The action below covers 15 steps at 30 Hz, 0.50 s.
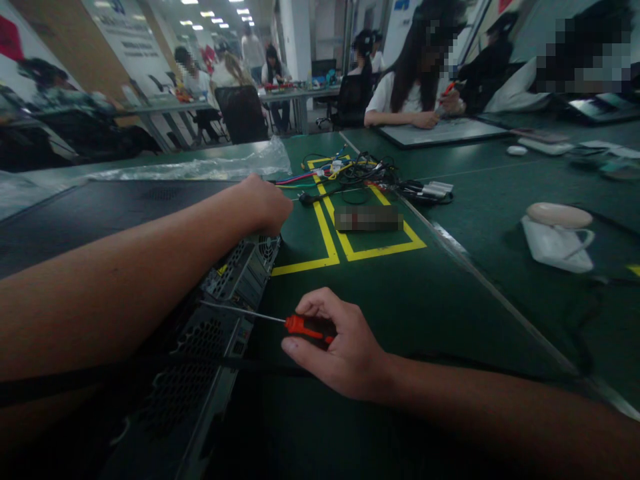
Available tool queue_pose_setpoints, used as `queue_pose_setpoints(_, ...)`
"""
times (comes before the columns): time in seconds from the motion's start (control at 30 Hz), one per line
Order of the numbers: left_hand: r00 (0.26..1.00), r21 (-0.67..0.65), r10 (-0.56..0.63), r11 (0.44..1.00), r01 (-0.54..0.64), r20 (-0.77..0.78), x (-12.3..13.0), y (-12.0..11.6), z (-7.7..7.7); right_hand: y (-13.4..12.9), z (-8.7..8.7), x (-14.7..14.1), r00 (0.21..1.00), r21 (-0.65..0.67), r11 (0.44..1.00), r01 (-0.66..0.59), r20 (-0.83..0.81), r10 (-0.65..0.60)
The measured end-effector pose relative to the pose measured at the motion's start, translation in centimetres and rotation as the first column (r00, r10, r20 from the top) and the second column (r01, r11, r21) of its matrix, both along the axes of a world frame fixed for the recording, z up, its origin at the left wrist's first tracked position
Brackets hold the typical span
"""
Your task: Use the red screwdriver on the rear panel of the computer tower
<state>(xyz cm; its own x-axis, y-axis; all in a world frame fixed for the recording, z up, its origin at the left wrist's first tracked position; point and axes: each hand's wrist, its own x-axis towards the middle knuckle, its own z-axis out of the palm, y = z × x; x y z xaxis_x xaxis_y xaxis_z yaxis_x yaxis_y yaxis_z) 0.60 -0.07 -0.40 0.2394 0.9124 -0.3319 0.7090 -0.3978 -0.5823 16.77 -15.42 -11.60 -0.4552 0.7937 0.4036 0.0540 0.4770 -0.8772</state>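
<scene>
The right hand (345, 347) is closed round the handle of a screwdriver (307, 327), its shaft pointing across to the case (240, 273) on the surface (450, 327); whether the tip touches, I can't tell; the left hand (263, 205) is at the case's far corner, fingers curled under, their grip hidden from me; cables (367, 170) lie tangled beyond; a mug (555, 243) stands well to the right.
</scene>
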Motion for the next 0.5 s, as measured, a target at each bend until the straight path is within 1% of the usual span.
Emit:
queue_pose_setpoints(0.13,1.000,-0.008,0.004,1.000,-0.004,-0.011,0.10,-0.09,0.10,0.07,-0.01,-0.03,1.000,0.022,1.000,0.006,0.008,-0.007)
queue_pose_setpoints(0.33,0.997,0.000,0.046,0.999,-0.046,0.064,0.15,-0.04,0.05,0.08,0.13,0.01,1.000,0.016,1.000,0.001,0.008,-0.002)
queue_pose_setpoints(0.5,0.999,-0.006,0.048,0.999,-0.048,0.023,0.28,-0.21,0.20,0.01,0.20,0.09,1.000,0.012,1.000,0.008,0.022,-0.008)
